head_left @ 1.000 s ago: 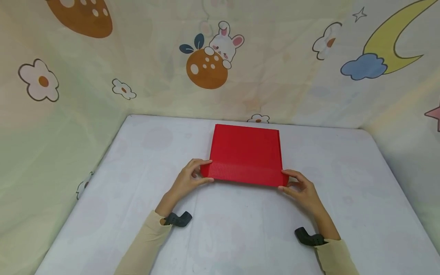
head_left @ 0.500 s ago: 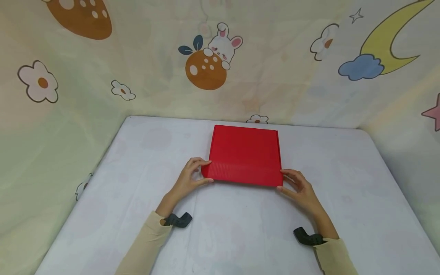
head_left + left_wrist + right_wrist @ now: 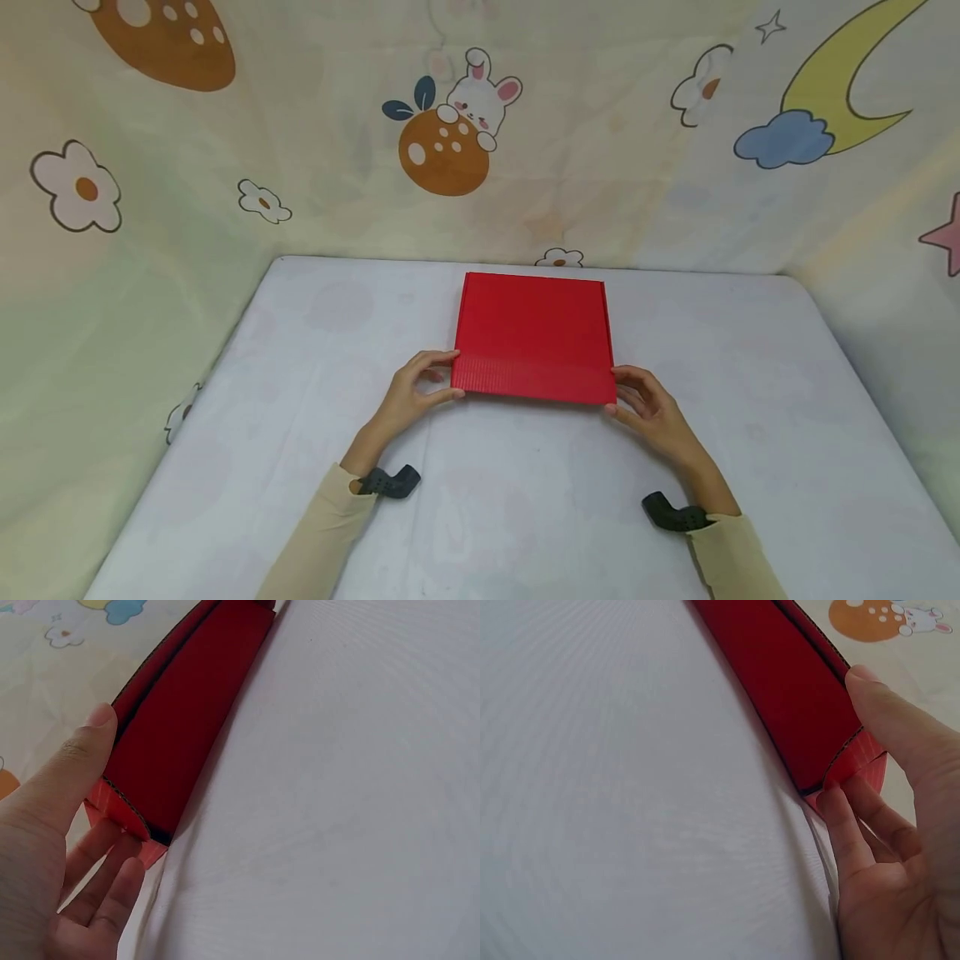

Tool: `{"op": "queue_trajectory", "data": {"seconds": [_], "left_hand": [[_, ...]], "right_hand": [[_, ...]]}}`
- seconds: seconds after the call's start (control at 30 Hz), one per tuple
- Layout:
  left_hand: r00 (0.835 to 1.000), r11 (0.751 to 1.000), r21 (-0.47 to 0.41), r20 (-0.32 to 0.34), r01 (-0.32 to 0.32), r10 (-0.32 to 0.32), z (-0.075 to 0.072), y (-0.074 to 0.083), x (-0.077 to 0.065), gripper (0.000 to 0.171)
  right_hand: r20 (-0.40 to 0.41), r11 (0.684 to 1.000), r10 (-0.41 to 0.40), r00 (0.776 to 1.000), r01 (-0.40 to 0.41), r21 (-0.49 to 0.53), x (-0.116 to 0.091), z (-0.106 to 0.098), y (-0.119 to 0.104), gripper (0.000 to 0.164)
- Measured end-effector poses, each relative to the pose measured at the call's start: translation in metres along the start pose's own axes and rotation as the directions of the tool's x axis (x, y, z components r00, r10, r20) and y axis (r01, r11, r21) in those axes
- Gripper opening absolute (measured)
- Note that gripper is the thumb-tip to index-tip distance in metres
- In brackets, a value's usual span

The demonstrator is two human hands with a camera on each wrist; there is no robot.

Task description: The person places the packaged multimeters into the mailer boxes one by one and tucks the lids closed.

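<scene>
A flat red cardboard box (image 3: 532,329) lies near the back of the white table, its lid panel up and a creased strip along the near edge. My left hand (image 3: 405,400) grips the near left corner, thumb on the front edge and fingers at the side. At the near right corner, my right hand (image 3: 656,414) holds the box in the same way. In the left wrist view, fingertips press a small side flap (image 3: 122,806) folded inward. A matching flap (image 3: 853,756) lies under the right fingertips in the right wrist view. The box's inside is hidden.
The white table (image 3: 517,517) has its far edge against a pale cloth backdrop (image 3: 600,125) printed with flowers, a rabbit and a moon. Dark curved devices (image 3: 390,482) are strapped at both wrists, below beige sleeves (image 3: 318,533).
The red side flaps that stuck out past both near corners have folded inward, the right one first, then the left. Both hands have moved only slightly. The head view has shifted a little.
</scene>
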State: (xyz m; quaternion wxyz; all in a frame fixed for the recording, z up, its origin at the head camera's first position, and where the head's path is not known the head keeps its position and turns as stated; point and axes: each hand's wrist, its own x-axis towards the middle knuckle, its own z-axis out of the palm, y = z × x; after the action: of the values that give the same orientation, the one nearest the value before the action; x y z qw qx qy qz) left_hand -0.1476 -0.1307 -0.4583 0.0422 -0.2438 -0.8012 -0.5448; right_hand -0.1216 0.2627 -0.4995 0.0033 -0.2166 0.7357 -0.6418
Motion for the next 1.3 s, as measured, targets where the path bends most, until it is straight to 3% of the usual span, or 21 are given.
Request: {"op": "queue_trajectory", "data": {"seconds": [0.17, 0.5, 0.73, 0.83, 1.07, 1.3], "left_hand": [[1.0, 0.998, -0.062, 0.012, 0.026, -0.025, 0.0, -0.004, 0.0, 0.059], [0.996, 0.984, -0.159, 0.042, 0.081, -0.075, 0.002, -0.006, 0.0, 0.06], [0.993, 0.977, -0.185, 0.055, 0.108, -0.1, 0.002, -0.005, 0.0, 0.061], [0.994, 0.979, -0.176, 0.055, 0.102, -0.093, 0.002, -0.005, -0.001, 0.061], [0.998, 0.998, -0.05, 0.044, 0.049, -0.047, 0.002, 0.001, 0.004, 0.058], [0.997, 0.999, -0.047, 0.077, 0.002, 0.002, 0.01, -0.036, 0.01, 0.071]], "right_hand": [[0.0, 0.999, -0.018, 1.0, 0.018, 0.036, 0.001, 0.0, 0.001, 0.06], [-0.019, 0.997, 0.032, 0.999, -0.03, 0.072, 0.001, 0.0, -0.003, 0.058], [-0.041, 0.995, -0.001, 0.999, 0.005, 0.097, 0.001, 0.004, -0.004, 0.059], [-0.059, 0.996, -0.009, 0.998, 0.014, 0.091, 0.002, 0.006, -0.006, 0.061], [-0.094, 1.0, -0.011, 0.995, 0.009, -0.02, 0.007, 0.008, -0.007, 0.061], [-0.04, 0.995, -0.062, 0.997, 0.059, -0.078, 0.014, 0.009, -0.007, 0.065]]}}
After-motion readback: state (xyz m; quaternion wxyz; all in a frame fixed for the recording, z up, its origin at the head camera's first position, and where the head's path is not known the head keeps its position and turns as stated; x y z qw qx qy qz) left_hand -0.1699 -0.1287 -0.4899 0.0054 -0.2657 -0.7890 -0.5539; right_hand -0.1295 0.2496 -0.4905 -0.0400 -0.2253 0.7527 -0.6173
